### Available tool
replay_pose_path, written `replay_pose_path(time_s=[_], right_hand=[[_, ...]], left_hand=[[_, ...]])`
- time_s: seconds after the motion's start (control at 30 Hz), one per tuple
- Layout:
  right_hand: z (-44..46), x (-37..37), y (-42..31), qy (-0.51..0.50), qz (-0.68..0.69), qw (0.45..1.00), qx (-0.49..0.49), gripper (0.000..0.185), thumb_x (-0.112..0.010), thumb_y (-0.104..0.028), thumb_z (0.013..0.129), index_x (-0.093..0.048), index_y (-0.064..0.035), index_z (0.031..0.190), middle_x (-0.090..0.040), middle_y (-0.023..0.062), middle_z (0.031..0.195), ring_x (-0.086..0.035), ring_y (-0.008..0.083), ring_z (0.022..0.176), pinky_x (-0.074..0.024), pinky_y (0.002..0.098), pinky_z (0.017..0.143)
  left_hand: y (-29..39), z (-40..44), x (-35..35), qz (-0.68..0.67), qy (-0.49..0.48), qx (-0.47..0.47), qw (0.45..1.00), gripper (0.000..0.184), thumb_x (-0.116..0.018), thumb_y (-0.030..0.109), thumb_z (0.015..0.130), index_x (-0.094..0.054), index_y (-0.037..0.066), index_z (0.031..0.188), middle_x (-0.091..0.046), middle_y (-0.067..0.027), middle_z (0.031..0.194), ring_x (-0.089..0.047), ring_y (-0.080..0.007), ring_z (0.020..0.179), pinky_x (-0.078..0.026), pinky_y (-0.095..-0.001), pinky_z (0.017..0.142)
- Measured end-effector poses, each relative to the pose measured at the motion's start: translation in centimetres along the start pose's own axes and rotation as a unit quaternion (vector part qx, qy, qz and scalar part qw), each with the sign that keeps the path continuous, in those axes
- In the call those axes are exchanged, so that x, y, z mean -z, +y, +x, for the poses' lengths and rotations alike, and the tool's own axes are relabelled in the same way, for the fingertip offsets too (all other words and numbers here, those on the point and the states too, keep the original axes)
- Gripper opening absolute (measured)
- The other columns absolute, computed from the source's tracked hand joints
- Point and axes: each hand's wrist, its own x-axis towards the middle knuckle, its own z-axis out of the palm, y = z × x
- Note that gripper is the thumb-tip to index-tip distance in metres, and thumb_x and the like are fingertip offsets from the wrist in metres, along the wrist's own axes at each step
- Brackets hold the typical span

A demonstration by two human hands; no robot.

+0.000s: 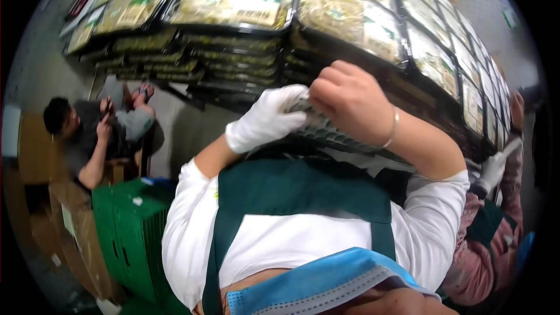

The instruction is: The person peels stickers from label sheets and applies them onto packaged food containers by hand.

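My left hand [265,118], in a white glove, is closed around the upper left end of a sheet with rows of round green spots, seemingly stickers [335,136]. The sheet hangs in front of my dark green apron. My bare right hand [352,103], a bracelet at its wrist, is curled with fingertips pinched at the sheet's top edge. Whatever lies between those fingertips is hidden by the knuckles. Just beyond both hands stand stacked black trays [233,58] of pale, sprout-like food under clear film with white and green labels.
A seated person [96,134] is at left, near cardboard boxes [76,227] and green crates [125,239]. Another person in a pink patterned sleeve and white glove [493,172] works close on my right. Tray stacks fill the table ahead.
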Motion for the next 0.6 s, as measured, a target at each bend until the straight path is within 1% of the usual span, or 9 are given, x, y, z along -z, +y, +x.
replay_pose_path(time_s=[0.1, 0.17, 0.2, 0.27, 0.33, 0.37, 0.4, 0.47, 0.6], right_hand=[[-0.5, -0.1, 0.5, 0.008, 0.127, 0.992, -0.012, 0.015, -0.062, 0.001, 0.061, -0.050, -0.0064, 0.065, -0.048, 0.0061, 0.063, -0.047, 0.0230, 0.061, -0.0399, 0.0298, 0.053], [-0.4, 2.0, 1.3, 0.058, 0.165, 0.984, -0.040, 0.014, -0.062, 0.003, 0.061, -0.052, -0.0058, 0.067, -0.050, 0.0060, 0.065, -0.050, 0.0209, 0.063, -0.0415, 0.0274, 0.055], [-0.2, 4.5, 2.5, 0.029, 0.163, 0.977, -0.133, 0.009, -0.059, -0.001, 0.066, -0.054, -0.0077, 0.071, -0.054, 0.0049, 0.068, -0.053, 0.0172, 0.067, -0.0436, 0.0274, 0.060], [0.4, 7.9, 9.3, 0.205, 0.163, 0.932, -0.251, 0.005, -0.056, -0.008, 0.076, -0.056, -0.0039, 0.077, -0.057, 0.0022, 0.070, -0.053, 0.0096, 0.064, -0.0434, 0.0220, 0.059], [0.3, 12.3, 18.2, 0.225, -0.029, 0.931, -0.287, 0.020, -0.061, -0.016, 0.071, -0.056, -0.0004, 0.082, -0.058, 0.0040, 0.069, -0.053, 0.0104, 0.063, -0.0420, 0.0227, 0.058], [-1.2, 12.8, 24.1, 0.208, -0.037, 0.906, -0.367, 0.038, -0.064, -0.022, 0.070, -0.053, 0.0017, 0.096, -0.057, 0.0040, 0.084, -0.052, 0.0114, 0.074, -0.0422, 0.0241, 0.067], [-1.9, 12.1, 27.7, 0.245, -0.026, 0.893, -0.377, 0.026, -0.064, -0.018, 0.066, -0.055, -0.0006, 0.083, -0.057, 0.0047, 0.068, -0.053, 0.0122, 0.062, -0.0420, 0.0249, 0.058], [-2.4, 11.6, 30.5, 0.190, -0.080, 0.859, -0.468, 0.028, -0.063, -0.019, 0.063, -0.055, -0.0011, 0.082, -0.059, 0.0077, 0.071, -0.055, 0.0167, 0.065, -0.0432, 0.0270, 0.061], [-2.7, 10.1, 33.4, 0.098, -0.143, 0.882, -0.439, 0.031, -0.062, -0.020, 0.063, -0.053, -0.0020, 0.088, -0.059, 0.0122, 0.079, -0.056, 0.0238, 0.075, -0.0433, 0.0303, 0.068]], left_hand=[[-0.5, -0.5, 1.9, 0.051, -0.094, 0.050, 0.993, 0.017, -0.051, -0.001, 0.075, -0.055, -0.004, 0.091, -0.059, -0.0053, 0.085, -0.052, -0.0089, 0.075, -0.043, -0.0218, 0.068], [-0.6, -1.2, 2.3, -0.095, -0.160, 0.067, 0.980, 0.017, -0.051, -0.001, 0.076, -0.056, -0.005, 0.092, -0.058, -0.0119, 0.100, -0.055, -0.0124, 0.083, -0.043, -0.0226, 0.072], [-0.6, -1.3, 2.3, -0.047, -0.143, 0.029, 0.988, 0.016, -0.053, -0.001, 0.075, -0.056, -0.005, 0.091, -0.058, -0.0119, 0.099, -0.055, -0.0130, 0.083, -0.043, -0.0229, 0.073], [-2.0, -1.4, 2.7, -0.023, -0.087, 0.000, 0.996, 0.014, -0.058, 0.000, 0.074, -0.057, -0.005, 0.087, -0.059, -0.0129, 0.096, -0.055, -0.0141, 0.083, -0.044, -0.0244, 0.075], [-4.3, -2.3, 3.8, -0.039, 0.025, 0.079, 0.996, 0.014, -0.059, 0.006, 0.075, -0.058, -0.004, 0.086, -0.060, -0.0125, 0.087, -0.057, -0.0134, 0.079, -0.046, -0.0245, 0.072], [-4.3, -2.1, 3.9, 0.011, 0.052, 0.016, 0.998, 0.010, -0.060, 0.004, 0.074, -0.059, -0.002, 0.081, -0.061, -0.0084, 0.079, -0.056, -0.0104, 0.069, -0.045, -0.0211, 0.062], [-5.9, -2.4, 4.3, 0.028, 0.093, 0.054, 0.994, 0.007, -0.060, 0.003, 0.073, -0.060, -0.002, 0.078, -0.060, -0.0060, 0.074, -0.053, -0.0085, 0.064, -0.042, -0.0201, 0.058], [-7.3, -2.6, 4.2, 0.006, 0.182, 0.121, 0.976, 0.003, -0.059, 0.001, 0.072, -0.060, -0.001, 0.073, -0.057, -0.0018, 0.068, -0.047, -0.0052, 0.057, -0.038, -0.0187, 0.051], [-6.5, -2.0, 2.7, -0.066, 0.274, 0.154, 0.947, 0.003, -0.057, -0.001, 0.074, -0.060, -0.001, 0.073, -0.057, -0.0007, 0.067, -0.047, -0.0032, 0.057, -0.039, -0.0170, 0.052]])
